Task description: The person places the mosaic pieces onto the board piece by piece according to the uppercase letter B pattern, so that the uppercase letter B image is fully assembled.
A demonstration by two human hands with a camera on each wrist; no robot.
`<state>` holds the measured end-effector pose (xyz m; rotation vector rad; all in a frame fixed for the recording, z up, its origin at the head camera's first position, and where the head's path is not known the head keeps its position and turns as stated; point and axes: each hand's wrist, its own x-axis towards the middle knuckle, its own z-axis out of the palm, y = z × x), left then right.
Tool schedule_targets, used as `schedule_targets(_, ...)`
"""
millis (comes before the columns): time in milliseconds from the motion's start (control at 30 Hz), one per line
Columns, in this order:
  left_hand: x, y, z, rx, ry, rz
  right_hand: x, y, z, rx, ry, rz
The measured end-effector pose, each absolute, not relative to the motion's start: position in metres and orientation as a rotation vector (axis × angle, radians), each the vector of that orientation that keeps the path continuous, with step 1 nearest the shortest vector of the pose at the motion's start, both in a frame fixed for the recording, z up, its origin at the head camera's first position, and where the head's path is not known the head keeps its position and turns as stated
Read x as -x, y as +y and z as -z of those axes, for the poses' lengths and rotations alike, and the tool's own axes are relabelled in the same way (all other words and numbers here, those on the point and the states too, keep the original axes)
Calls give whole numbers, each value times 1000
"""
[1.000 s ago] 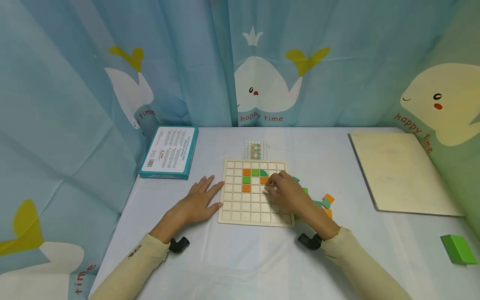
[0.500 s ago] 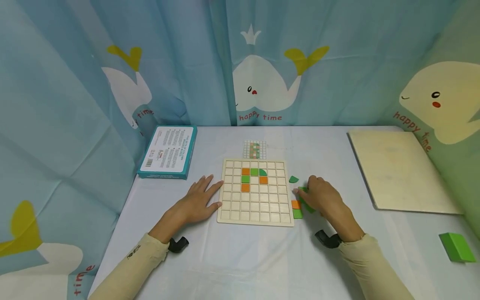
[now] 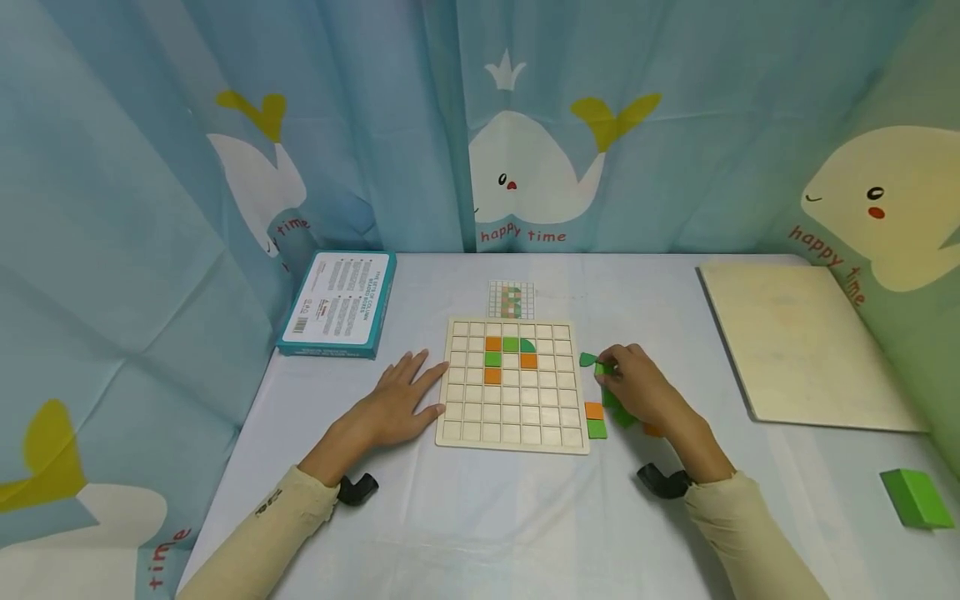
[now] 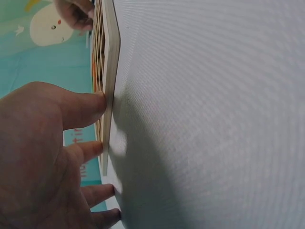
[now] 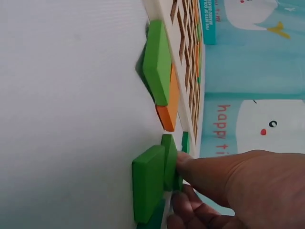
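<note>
A pale wooden grid board (image 3: 510, 417) lies in the middle of the table, with orange and green square tiles and one green quarter-round tile (image 3: 528, 345) in its cells. My left hand (image 3: 401, 408) lies with spread fingers at the board's left edge; in the left wrist view its thumb (image 4: 86, 109) touches that edge. Right of the board, my right hand (image 3: 637, 383) pinches a green tile (image 3: 602, 369) between thumb and fingertips. Other green tiles (image 5: 148, 181) lie beneath and beside this hand, partly hidden by it.
A small pattern card (image 3: 512, 290) lies behind the board. An orange tile (image 3: 594, 411) and a green tile (image 3: 597, 429) lie by its right edge. A teal box (image 3: 341, 300) stands back left, a pale flat panel (image 3: 810, 342) and a green block (image 3: 917, 498) right.
My right hand has moved from the board to the loose tiles on its right, then slightly away from me, and now pinches a green tile. The left hand has stayed still.
</note>
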<state>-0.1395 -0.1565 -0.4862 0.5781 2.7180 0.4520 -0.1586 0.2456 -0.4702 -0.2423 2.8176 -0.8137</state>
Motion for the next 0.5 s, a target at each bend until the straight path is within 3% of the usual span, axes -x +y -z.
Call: schedule_targets(500, 140, -157, 486, -584, 2722, -443, 158, 245, 472, 262, 2853, 857)
